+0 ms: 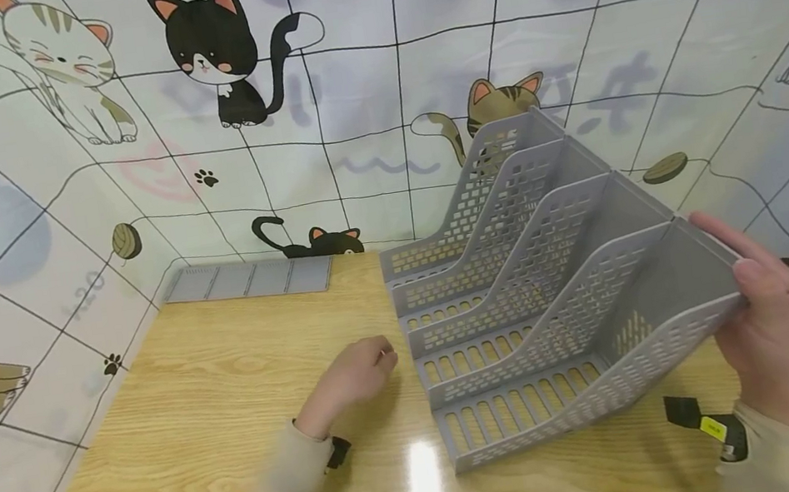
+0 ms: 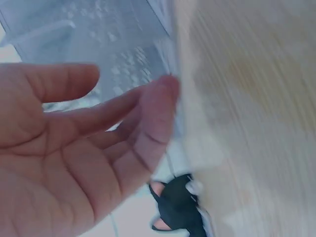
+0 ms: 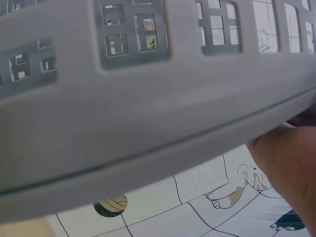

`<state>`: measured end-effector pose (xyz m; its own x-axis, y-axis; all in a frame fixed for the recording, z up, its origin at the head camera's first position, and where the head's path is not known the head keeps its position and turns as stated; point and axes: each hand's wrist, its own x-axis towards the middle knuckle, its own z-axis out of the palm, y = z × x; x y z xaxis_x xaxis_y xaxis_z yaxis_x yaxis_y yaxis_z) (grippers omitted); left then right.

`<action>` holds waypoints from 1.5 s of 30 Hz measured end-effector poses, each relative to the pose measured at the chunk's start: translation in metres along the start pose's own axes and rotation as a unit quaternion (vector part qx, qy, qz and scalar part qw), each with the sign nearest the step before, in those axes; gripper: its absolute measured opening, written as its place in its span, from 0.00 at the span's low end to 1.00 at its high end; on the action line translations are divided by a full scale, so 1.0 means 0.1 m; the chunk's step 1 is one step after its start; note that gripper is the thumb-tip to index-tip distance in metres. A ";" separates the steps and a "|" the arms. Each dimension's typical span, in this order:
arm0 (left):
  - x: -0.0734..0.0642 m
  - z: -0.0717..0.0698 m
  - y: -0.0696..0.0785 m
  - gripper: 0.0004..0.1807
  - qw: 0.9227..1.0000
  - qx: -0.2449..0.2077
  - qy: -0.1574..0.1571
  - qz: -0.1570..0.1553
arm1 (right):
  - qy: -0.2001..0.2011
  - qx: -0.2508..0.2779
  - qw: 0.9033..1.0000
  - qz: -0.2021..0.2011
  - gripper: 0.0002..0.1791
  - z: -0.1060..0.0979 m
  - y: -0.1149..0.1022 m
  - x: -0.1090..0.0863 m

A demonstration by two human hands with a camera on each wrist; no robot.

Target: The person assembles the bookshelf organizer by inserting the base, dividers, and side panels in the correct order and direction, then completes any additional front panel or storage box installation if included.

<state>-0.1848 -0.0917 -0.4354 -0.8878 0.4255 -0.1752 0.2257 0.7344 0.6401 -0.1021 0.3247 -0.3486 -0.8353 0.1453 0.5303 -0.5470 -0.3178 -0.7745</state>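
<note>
A grey plastic file organizer (image 1: 505, 331) with perforated dividers tilts over the table, its right side raised and its slatted base low at the left. My right hand (image 1: 770, 311) grips its upper right edge, thumb on the near side; in the right wrist view, the perforated grey wall (image 3: 148, 113) covers most of the picture and hides the fingertips. Just left of the organizer's low edge is my left hand (image 1: 353, 371), holding nothing. In the left wrist view that hand (image 2: 89, 143) has its fingers loosely bent and the thumb apart, with the blurred organizer (image 2: 113, 49) behind.
A flat grey panel (image 1: 248, 280) with dividing ridges lies at the table's back left corner. The wooden table (image 1: 203, 390) stretches across the front and left. Cat-patterned sheeting (image 1: 361, 116) walls off the back and both sides, close behind the organizer.
</note>
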 end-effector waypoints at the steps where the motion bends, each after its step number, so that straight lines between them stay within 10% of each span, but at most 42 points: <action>1: 0.02 -0.06 -0.05 0.14 1.000 0.000 0.013 -0.005 | 0.001 0.000 1.000 0.001 0.25 0.00 0.00 0.00; 16: 0.57 -0.49 -0.84 0.23 0.978 0.154 0.138 -0.037 | -0.001 0.008 1.000 0.003 0.25 0.00 -0.01 0.00; 21: 0.69 -0.50 -1.01 0.31 0.967 0.211 0.131 -0.059 | -0.024 0.050 0.998 -0.007 0.24 0.00 0.00 0.03; 32: 0.70 -0.45 -0.92 0.32 0.974 0.203 0.067 -0.078 | 0.011 -0.006 1.000 0.004 0.25 0.02 0.00 -0.01; 45: 0.32 -0.41 -0.72 0.26 0.986 0.167 0.007 -0.028 | 0.012 -0.016 1.000 0.013 0.26 -0.01 0.00 -0.01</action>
<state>-0.2457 -0.1524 -0.4566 -0.9074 0.3739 -0.1918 0.2936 0.8906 0.3473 -0.1016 0.3257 -0.3500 -0.8496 0.1595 0.5027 -0.5271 -0.2908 -0.7985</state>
